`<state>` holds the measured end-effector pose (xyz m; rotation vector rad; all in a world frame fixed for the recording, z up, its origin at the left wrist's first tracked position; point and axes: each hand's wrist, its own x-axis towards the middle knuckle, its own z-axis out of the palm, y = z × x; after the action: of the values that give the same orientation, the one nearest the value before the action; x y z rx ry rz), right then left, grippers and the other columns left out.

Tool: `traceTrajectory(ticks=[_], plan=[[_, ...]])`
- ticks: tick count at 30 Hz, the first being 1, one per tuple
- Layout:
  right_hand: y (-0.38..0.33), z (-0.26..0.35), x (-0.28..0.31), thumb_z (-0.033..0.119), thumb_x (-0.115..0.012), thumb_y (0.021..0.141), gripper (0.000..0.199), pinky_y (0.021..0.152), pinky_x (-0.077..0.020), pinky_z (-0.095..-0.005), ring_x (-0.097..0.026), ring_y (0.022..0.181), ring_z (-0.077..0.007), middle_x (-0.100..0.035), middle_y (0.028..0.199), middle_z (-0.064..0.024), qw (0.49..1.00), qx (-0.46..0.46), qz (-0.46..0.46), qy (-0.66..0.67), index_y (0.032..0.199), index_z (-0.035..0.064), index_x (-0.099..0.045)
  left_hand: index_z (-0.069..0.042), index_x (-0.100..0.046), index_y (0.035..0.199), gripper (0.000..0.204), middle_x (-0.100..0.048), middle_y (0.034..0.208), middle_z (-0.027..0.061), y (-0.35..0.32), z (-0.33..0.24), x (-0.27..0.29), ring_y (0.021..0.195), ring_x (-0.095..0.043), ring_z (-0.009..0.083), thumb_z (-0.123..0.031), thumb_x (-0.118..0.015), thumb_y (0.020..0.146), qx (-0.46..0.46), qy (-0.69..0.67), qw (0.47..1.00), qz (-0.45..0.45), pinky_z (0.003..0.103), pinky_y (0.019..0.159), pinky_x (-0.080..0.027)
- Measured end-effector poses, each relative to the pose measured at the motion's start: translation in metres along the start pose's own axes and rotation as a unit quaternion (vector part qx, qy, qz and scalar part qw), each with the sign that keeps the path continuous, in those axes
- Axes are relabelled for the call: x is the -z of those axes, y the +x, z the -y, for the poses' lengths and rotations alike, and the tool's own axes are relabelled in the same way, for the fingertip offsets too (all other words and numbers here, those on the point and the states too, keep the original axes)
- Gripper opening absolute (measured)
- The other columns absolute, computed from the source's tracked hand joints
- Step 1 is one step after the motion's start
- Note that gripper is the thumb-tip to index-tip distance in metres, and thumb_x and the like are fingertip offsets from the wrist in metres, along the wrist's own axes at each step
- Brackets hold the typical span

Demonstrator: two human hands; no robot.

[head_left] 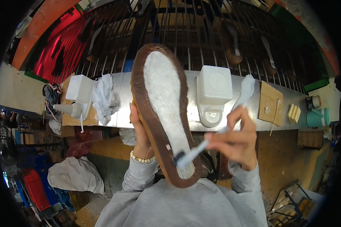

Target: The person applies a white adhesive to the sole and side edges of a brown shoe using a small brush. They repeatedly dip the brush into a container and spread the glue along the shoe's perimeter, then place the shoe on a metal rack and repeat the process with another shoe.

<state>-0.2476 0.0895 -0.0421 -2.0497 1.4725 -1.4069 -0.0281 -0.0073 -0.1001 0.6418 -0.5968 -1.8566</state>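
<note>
My left hand (137,130) grips the side of an upturned shoe (140,98), held toe away from me. Its underside has a brown border around a whitish centre strip (163,83). In my right hand (238,140) is a brush (193,153) with a pale handle and dark bristles. The bristles meet the underside near the heel, at the edge of the whitish strip. Past my right fingers, a wide pale piece (246,89) sticks up; whether it belongs to the brush handle I cannot tell.
On the metal bench (123,87) stand a white nozzle container (79,89) beside a crumpled white cloth (103,94), and a white container with a round cup (215,85). A stick lies on a board (271,102) at right. Beyond, a barred rack (178,34) carries several shoes.
</note>
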Motion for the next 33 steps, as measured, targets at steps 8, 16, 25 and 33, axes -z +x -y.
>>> traceTrajectory(ticks=[8,16,25,33], plan=[[-0.050,-0.050,0.024,0.020,-0.086,0.068,0.022,0.078,-0.0362,-0.0349,-0.051,0.080,-0.0197,-0.057,0.091,0.0000,0.936,-0.103,-0.048,-0.332,0.089,0.0187,-0.081,-0.011,-0.039,0.150,0.086,-0.054,0.140,0.0138,0.009,-0.017,0.003,0.119,-0.061,0.0261,-0.075,-0.041,0.092,0.010,-0.165,0.970,0.177,0.039,0.099,-0.054],[-0.077,-0.078,0.007,0.022,-0.088,0.067,0.025,0.079,-0.0358,-0.0358,-0.051,0.083,-0.0193,-0.058,0.095,-0.0003,0.918,-0.135,-0.031,-0.372,0.090,0.0170,-0.079,-0.008,-0.038,0.149,0.089,-0.055,0.138,0.0144,0.025,-0.073,0.014,0.118,-0.062,0.0264,-0.069,-0.053,0.086,0.020,-0.142,0.931,0.334,0.039,0.097,-0.055],[-0.080,-0.076,0.006,0.021,-0.088,0.068,0.023,0.074,-0.0350,-0.0346,-0.050,0.078,-0.0187,-0.054,0.091,-0.0014,0.914,-0.149,-0.059,-0.373,0.088,0.0161,-0.079,-0.005,-0.037,0.148,0.094,-0.056,0.136,0.0152,0.027,-0.092,0.015,0.116,-0.063,0.0267,-0.063,-0.066,0.079,-0.028,-0.100,0.933,0.345,0.039,0.096,-0.056],[-0.091,-0.063,-0.002,0.013,-0.083,0.080,0.015,0.046,-0.0288,-0.0274,-0.040,0.057,-0.0106,-0.046,0.084,-0.0018,0.928,-0.265,-0.156,-0.212,0.093,0.0076,-0.081,-0.002,-0.036,0.147,0.101,-0.057,0.134,0.0159,-0.001,-0.059,0.025,0.114,-0.064,0.0270,-0.057,-0.078,0.073,-0.122,0.019,0.979,0.164,0.039,0.094,-0.057]])
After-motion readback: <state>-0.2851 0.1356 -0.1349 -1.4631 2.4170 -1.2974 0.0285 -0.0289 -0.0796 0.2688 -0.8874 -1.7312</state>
